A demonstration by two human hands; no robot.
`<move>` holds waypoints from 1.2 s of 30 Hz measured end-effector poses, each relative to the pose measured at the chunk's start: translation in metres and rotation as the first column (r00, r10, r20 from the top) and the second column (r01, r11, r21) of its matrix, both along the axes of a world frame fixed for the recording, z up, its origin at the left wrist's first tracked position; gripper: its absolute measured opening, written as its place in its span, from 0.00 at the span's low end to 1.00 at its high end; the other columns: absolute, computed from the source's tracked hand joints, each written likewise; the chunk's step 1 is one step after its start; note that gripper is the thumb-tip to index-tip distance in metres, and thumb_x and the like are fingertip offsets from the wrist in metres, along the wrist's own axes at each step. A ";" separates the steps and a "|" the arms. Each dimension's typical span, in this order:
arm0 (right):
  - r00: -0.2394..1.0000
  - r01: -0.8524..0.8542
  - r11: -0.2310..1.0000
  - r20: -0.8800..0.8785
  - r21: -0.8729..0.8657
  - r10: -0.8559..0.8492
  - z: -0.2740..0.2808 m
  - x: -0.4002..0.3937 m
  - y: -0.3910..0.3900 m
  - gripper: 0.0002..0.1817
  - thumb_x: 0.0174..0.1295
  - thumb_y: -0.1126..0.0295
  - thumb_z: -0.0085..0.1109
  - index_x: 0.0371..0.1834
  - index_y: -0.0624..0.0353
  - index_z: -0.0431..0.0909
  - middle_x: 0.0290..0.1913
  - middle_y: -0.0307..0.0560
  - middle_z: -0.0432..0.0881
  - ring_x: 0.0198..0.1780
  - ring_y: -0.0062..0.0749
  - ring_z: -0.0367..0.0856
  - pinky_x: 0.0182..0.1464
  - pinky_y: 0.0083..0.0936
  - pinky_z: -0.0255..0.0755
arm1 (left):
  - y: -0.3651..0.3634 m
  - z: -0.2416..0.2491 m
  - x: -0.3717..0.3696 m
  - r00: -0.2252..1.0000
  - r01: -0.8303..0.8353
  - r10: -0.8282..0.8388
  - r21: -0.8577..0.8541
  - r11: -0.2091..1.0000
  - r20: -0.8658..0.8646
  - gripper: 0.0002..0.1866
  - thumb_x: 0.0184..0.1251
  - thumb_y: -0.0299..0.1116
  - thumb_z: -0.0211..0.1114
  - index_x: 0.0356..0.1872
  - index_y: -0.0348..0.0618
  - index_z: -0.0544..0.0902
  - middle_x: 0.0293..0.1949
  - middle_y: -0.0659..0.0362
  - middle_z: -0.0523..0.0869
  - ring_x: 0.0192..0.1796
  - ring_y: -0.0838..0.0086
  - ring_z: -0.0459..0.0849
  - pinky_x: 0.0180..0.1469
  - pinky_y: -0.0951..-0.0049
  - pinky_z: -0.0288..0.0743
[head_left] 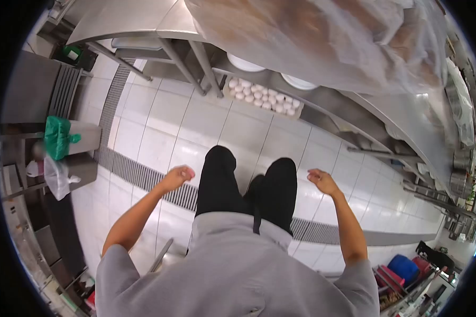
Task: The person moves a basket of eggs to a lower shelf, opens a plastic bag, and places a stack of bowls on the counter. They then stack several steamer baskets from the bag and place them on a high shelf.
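Note:
My left hand (180,178) hangs beside my left thigh, over the tiled floor (193,122). Its fingers are loosely bent, and I see nothing held in them. On the other side, my right hand (323,182) is out from my right thigh, fingers a little apart and slightly curled, with no object visible in it. Neither hand touches anything. Ahead of my knees, a tray of white eggs (263,98) sits low by the steel table's lower shelf.
A steel table (137,20) spans the front, bearing a large clear plastic bag (322,39) with brownish contents. White round containers (300,82) stand beneath. A floor drain grate (137,173) crosses the tiles. At left is a bin with a green bag (57,137); blue and red tubs (403,268) lie back right.

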State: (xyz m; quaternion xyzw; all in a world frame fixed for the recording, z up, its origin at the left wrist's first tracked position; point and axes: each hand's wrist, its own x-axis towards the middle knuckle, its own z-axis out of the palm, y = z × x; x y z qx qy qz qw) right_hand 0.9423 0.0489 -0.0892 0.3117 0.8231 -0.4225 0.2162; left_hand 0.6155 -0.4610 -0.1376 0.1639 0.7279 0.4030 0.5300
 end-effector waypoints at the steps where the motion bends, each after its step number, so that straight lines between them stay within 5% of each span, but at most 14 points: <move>1: 0.999 0.001 0.999 -0.053 -0.037 -0.003 0.022 0.009 -0.015 0.21 0.69 0.59 0.63 0.59 0.62 0.79 0.46 0.48 0.87 0.49 0.33 0.84 0.56 0.29 0.75 | -0.023 0.002 0.019 0.996 0.037 -0.038 0.005 0.999 0.079 0.11 0.69 0.39 0.63 0.45 0.44 0.84 0.39 0.64 0.86 0.43 0.75 0.84 0.50 0.71 0.76; 4: 0.965 0.263 0.884 0.129 -0.387 -0.230 0.131 0.078 -0.134 0.23 0.70 0.53 0.62 0.57 0.61 0.79 0.48 0.42 0.84 0.53 0.27 0.79 0.57 0.27 0.73 | -0.089 0.146 0.105 0.908 -0.062 0.139 -0.200 0.978 0.396 0.17 0.73 0.48 0.60 0.53 0.49 0.79 0.45 0.67 0.84 0.50 0.78 0.80 0.55 0.69 0.72; 6: 0.950 0.297 0.882 0.205 -0.366 -0.235 0.200 0.122 -0.224 0.29 0.72 0.49 0.57 0.66 0.60 0.72 0.54 0.44 0.82 0.53 0.29 0.79 0.60 0.27 0.72 | -0.134 0.243 0.159 0.855 -0.109 0.228 -0.269 0.957 0.466 0.20 0.75 0.51 0.58 0.56 0.50 0.77 0.46 0.67 0.83 0.52 0.79 0.79 0.57 0.68 0.70; 8: 0.717 0.696 0.588 0.350 -0.412 -0.603 0.234 0.126 -0.210 0.34 0.71 0.48 0.59 0.72 0.57 0.64 0.55 0.45 0.78 0.56 0.31 0.76 0.59 0.33 0.71 | -0.082 0.272 0.186 0.631 -0.415 0.626 -0.483 0.771 0.457 0.17 0.77 0.47 0.58 0.56 0.49 0.76 0.46 0.68 0.82 0.53 0.81 0.77 0.56 0.75 0.69; 11: 0.675 0.731 0.539 0.327 -0.418 -0.662 0.298 0.146 -0.246 0.28 0.73 0.51 0.57 0.68 0.58 0.67 0.53 0.41 0.78 0.54 0.26 0.75 0.58 0.27 0.69 | -0.107 0.313 0.201 0.768 -0.347 0.437 -0.270 0.898 0.468 0.12 0.79 0.40 0.57 0.54 0.48 0.76 0.45 0.67 0.82 0.49 0.82 0.78 0.53 0.77 0.70; 12: 0.666 0.719 0.483 0.296 -0.500 -0.685 0.302 0.152 -0.262 0.18 0.75 0.55 0.56 0.54 0.59 0.75 0.46 0.37 0.78 0.49 0.19 0.73 0.55 0.19 0.66 | -0.112 0.321 0.200 0.771 -0.339 0.428 -0.265 0.903 0.471 0.12 0.79 0.40 0.57 0.54 0.48 0.76 0.45 0.67 0.82 0.49 0.82 0.78 0.53 0.77 0.70; 16: 0.829 0.542 0.841 -0.166 -0.005 -0.535 0.288 0.155 -0.277 0.15 0.76 0.59 0.55 0.36 0.58 0.77 0.34 0.32 0.75 0.38 0.16 0.68 0.44 0.18 0.65 | -0.106 0.330 0.186 0.723 -0.469 0.534 -0.255 0.845 0.439 0.07 0.80 0.36 0.56 0.48 0.46 0.76 0.38 0.64 0.83 0.39 0.83 0.77 0.45 0.78 0.71; 18: 0.327 0.875 0.306 -0.007 -0.375 -0.945 0.290 0.115 -0.259 0.22 0.76 0.58 0.54 0.23 0.57 0.70 0.26 0.29 0.68 0.31 0.16 0.60 0.34 0.22 0.61 | -0.095 0.329 0.173 0.726 -0.485 0.570 -0.301 0.821 0.384 0.06 0.80 0.36 0.57 0.45 0.46 0.75 0.32 0.64 0.83 0.33 0.82 0.75 0.39 0.78 0.68; 19: 0.325 0.872 0.306 -0.017 -0.381 -0.946 0.283 0.119 -0.264 0.22 0.76 0.58 0.54 0.23 0.57 0.70 0.26 0.29 0.68 0.31 0.16 0.60 0.34 0.22 0.61 | -0.097 0.330 0.172 0.731 -0.486 0.566 -0.291 0.824 0.380 0.06 0.80 0.36 0.57 0.45 0.46 0.75 0.32 0.64 0.83 0.33 0.82 0.75 0.39 0.78 0.68; 21: 0.581 0.796 0.599 -0.172 -0.086 -0.796 0.256 0.127 -0.267 0.26 0.77 0.56 0.53 0.20 0.58 0.65 0.23 0.28 0.64 0.28 0.15 0.57 0.29 0.26 0.58 | -0.097 0.324 0.163 0.929 -0.224 0.300 -0.319 0.921 0.214 0.05 0.78 0.34 0.58 0.45 0.46 0.75 0.34 0.64 0.83 0.37 0.82 0.77 0.41 0.81 0.68; 25: 0.603 0.774 0.630 -0.228 -0.067 -0.765 0.236 0.106 -0.261 0.27 0.76 0.53 0.54 0.22 0.61 0.71 0.24 0.30 0.68 0.29 0.16 0.61 0.32 0.23 0.62 | -0.098 0.266 0.136 0.953 -0.166 0.211 -0.211 0.963 0.216 0.11 0.76 0.41 0.59 0.48 0.45 0.75 0.38 0.62 0.84 0.43 0.78 0.79 0.45 0.79 0.69; 29: 0.585 0.802 0.530 0.180 -0.277 -0.791 0.238 0.084 -0.211 0.28 0.72 0.46 0.57 0.36 0.66 0.83 0.30 0.37 0.80 0.34 0.20 0.72 0.40 0.21 0.70 | -0.005 0.296 0.106 0.978 -0.182 0.194 -0.137 0.974 0.074 0.28 0.72 0.58 0.56 0.55 0.43 0.76 0.43 0.53 0.86 0.49 0.61 0.83 0.51 0.68 0.73; 31: 0.836 0.548 0.775 0.182 -0.314 -0.518 0.257 0.064 -0.196 0.31 0.69 0.42 0.57 0.35 0.67 0.83 0.31 0.38 0.82 0.34 0.22 0.75 0.39 0.26 0.71 | 0.015 0.300 0.096 0.934 0.305 -0.342 -0.269 0.914 -0.103 0.28 0.74 0.58 0.53 0.53 0.40 0.78 0.42 0.45 0.86 0.48 0.50 0.84 0.51 0.60 0.75; 36: 0.914 0.328 0.932 0.198 0.156 -0.355 0.233 0.058 -0.178 0.25 0.63 0.46 0.64 0.29 0.62 0.80 0.33 0.54 0.86 0.35 0.45 0.84 0.42 0.35 0.77 | 0.031 0.259 0.091 0.900 0.195 -0.234 -0.141 0.971 -0.367 0.24 0.74 0.55 0.55 0.42 0.40 0.78 0.35 0.44 0.85 0.43 0.46 0.84 0.46 0.53 0.76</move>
